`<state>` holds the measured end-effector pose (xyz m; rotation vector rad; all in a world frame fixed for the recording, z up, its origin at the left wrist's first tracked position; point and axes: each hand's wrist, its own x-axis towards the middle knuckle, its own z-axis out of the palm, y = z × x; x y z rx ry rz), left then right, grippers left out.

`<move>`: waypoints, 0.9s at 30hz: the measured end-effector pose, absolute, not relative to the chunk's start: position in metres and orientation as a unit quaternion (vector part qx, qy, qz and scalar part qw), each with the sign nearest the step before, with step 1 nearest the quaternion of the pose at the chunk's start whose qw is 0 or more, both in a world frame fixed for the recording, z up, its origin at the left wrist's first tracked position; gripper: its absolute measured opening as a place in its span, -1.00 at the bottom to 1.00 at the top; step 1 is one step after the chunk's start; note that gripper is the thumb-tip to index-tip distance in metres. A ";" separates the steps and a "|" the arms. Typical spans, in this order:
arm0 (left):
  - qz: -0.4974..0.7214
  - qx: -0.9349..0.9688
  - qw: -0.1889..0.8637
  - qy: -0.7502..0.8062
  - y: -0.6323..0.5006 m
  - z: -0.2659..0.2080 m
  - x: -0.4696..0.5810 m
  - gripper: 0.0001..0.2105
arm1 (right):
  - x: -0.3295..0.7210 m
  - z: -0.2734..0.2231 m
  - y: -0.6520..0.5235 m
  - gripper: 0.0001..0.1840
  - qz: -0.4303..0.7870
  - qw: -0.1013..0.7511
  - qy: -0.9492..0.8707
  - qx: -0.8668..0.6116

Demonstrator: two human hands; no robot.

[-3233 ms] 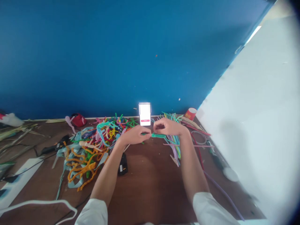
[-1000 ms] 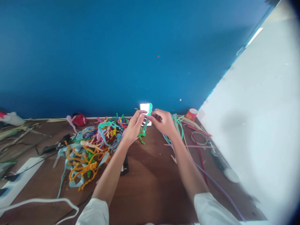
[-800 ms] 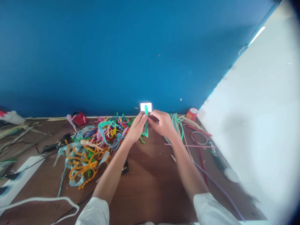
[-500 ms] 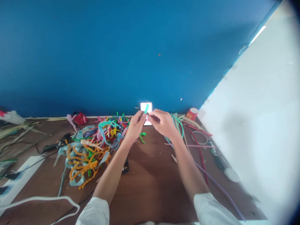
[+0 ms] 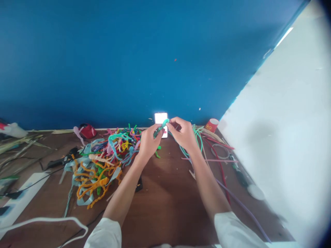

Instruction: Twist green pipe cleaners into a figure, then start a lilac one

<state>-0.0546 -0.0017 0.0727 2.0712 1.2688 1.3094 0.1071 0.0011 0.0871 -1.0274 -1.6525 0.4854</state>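
Between my hands is a short teal pipe cleaner [image 5: 164, 122], fuzzy-looking and bent over at its upper end. My left hand [image 5: 150, 139] pinches its lower part between thumb and fingers. At the bent end, the thumb and forefinger of my right hand [image 5: 182, 133] are closed on it. Just behind stands a phone [image 5: 160, 117] with a bright screen, leaning near the blue wall and partly covered by my fingers. Beside my left wrist lies a heap of colourful twisted pipe cleaners [image 5: 125, 146], with orange ones [image 5: 95, 184] at its front.
Long green pipe cleaners [image 5: 198, 137] and a red cup [image 5: 212, 125] lie to the right by the wall. A glue gun [image 5: 63, 158], a white power strip [image 5: 24, 198] and a white cable [image 5: 51, 219] are at the left. A purple strand [image 5: 244, 206] crosses the right side.
The teal piece has gone from standing straight up to tilted and bent at its top. My right hand has risen slightly to its upper end; my left hand keeps hold lower down.
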 end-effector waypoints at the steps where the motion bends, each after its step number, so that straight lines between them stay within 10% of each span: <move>1: 0.472 0.737 0.192 0.444 -0.002 0.073 -0.054 -0.81 | 0.107 0.086 0.001 -0.81 0.212 0.540 -0.690 -0.433; 27: 0.500 0.657 0.468 0.316 0.009 0.058 -0.053 -0.90 | 0.105 0.087 0.001 -0.93 0.262 0.503 -0.706 -0.425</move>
